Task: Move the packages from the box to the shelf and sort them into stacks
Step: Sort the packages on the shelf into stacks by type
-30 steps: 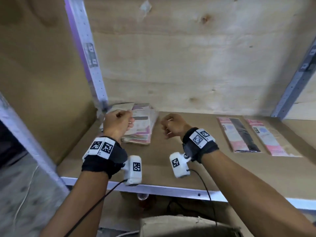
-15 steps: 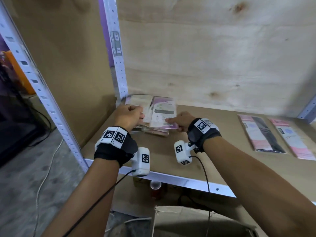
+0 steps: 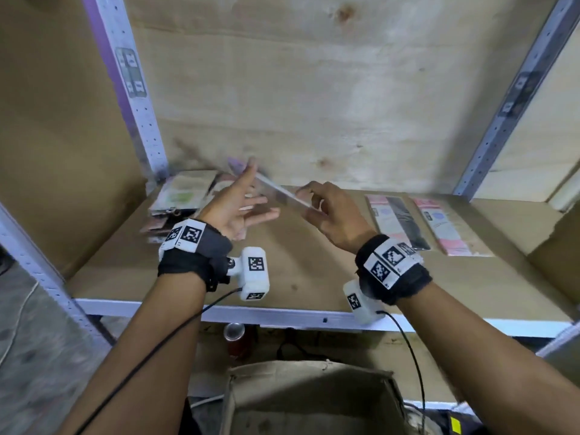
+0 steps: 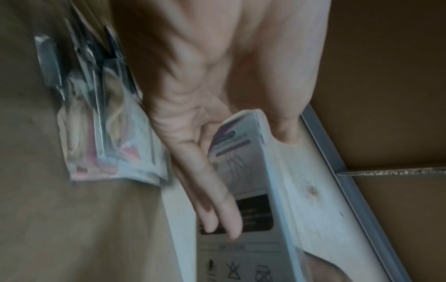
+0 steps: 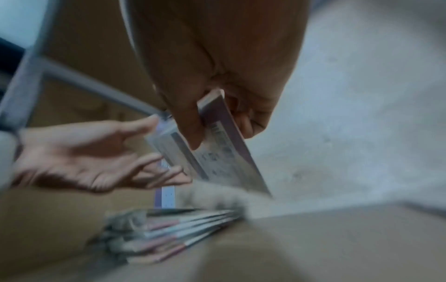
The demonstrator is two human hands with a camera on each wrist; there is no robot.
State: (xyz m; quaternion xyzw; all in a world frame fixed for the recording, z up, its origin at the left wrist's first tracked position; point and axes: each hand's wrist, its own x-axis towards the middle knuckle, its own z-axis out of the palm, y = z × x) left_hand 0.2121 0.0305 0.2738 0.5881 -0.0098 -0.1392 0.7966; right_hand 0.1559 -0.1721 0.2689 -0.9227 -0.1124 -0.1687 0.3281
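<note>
My right hand (image 3: 309, 200) pinches one end of a flat purple-and-white package (image 3: 276, 190) held tilted in the air above the shelf board (image 3: 298, 271). In the right wrist view my thumb (image 5: 187, 124) presses on the package (image 5: 217, 152). My left hand (image 3: 254, 199) is spread wide with straight fingers (image 4: 207, 181) touching the package's (image 4: 243, 171) far end. Below it a loose stack of packages (image 3: 179, 199) lies at the shelf's back left corner. The cardboard box (image 3: 314, 400) stands under the shelf, its inside hidden.
Two pink packages (image 3: 398, 221) (image 3: 445, 229) lie side by side on the right of the shelf. Metal uprights (image 3: 135, 89) (image 3: 502, 114) frame the bay against a plywood back wall. A can (image 3: 233, 332) stands below the shelf's front rail.
My right hand has lifted the top purple package off the stack and tilted it up. My left hand has left the stack and spread its fingers at the package's end.
</note>
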